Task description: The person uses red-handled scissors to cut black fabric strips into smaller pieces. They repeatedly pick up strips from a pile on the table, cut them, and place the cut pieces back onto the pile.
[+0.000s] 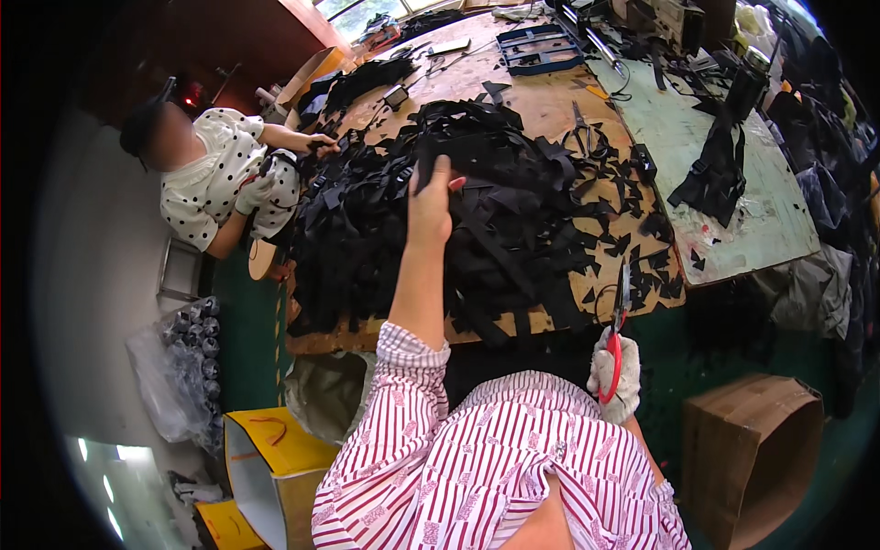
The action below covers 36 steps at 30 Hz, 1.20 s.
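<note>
A brown box (pixel 720 458) stands open at the right. The floor (pixel 249 353) is green. At the left are a yellow bag (pixel 280 445) and a clear plastic bag (pixel 154 390). A person (pixel 223 240) in a spotty shirt (pixel 213 151) is there too. Far back lies a blue tray (pixel 548 66).

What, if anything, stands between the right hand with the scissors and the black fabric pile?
Nothing tall visibly does. The gloved right hand, holding red-handled scissors, appears just short of the near edge of the table; that edge and some low black scraps lie between. The left hand is at the pile.
</note>
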### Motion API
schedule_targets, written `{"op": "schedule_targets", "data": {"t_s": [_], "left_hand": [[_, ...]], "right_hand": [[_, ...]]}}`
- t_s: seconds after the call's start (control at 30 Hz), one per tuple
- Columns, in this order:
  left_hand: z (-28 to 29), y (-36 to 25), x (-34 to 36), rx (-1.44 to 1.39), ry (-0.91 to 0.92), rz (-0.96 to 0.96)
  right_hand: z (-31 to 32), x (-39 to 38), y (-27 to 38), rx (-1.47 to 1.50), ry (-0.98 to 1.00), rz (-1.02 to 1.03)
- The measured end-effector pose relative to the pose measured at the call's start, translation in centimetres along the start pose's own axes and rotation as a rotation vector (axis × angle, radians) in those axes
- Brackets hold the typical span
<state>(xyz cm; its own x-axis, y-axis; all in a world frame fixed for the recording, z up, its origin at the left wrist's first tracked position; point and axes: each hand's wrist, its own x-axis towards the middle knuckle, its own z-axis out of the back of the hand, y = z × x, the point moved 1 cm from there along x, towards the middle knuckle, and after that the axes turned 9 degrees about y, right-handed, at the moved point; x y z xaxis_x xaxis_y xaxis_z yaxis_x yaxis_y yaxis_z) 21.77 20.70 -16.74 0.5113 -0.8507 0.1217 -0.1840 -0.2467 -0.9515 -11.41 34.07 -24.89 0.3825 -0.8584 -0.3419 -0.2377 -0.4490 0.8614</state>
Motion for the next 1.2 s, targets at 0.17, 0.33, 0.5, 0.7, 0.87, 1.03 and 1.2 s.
{"op": "schedule_targets", "data": {"t_s": [0.17,0.33,0.5,0.7,0.87,1.03,1.2], "left_hand": [[2.2,-7.7,-3.0,-0.712,0.470,0.026],[2.9,-14.4,-5.0,-0.435,0.616,-0.266],[-0.9,-11.0,-6.1,0.437,-0.083,0.071],[-0.6,0.4,-2.3,0.811,0.433,-0.143],[-1.3,2.8,-1.8,1.482,0.381,-0.467],[-1.5,4.1,-2.6,1.717,0.358,-0.373],[-0.8,4.8,-2.4,1.466,0.374,-0.401]], "right_hand": [[-0.5,0.2,0.0,-0.025,0.018,-0.027],[-0.8,0.4,0.0,-0.047,0.000,-0.010],[-0.5,0.8,-0.7,-0.027,0.002,0.035],[-0.5,0.3,-0.5,-0.087,0.020,0.010],[-0.3,0.2,0.0,-0.033,-0.026,-0.009],[0.0,0.3,-1.2,-0.013,0.020,0.028],[0.1,0.4,-1.0,-0.050,0.029,0.002]]}}
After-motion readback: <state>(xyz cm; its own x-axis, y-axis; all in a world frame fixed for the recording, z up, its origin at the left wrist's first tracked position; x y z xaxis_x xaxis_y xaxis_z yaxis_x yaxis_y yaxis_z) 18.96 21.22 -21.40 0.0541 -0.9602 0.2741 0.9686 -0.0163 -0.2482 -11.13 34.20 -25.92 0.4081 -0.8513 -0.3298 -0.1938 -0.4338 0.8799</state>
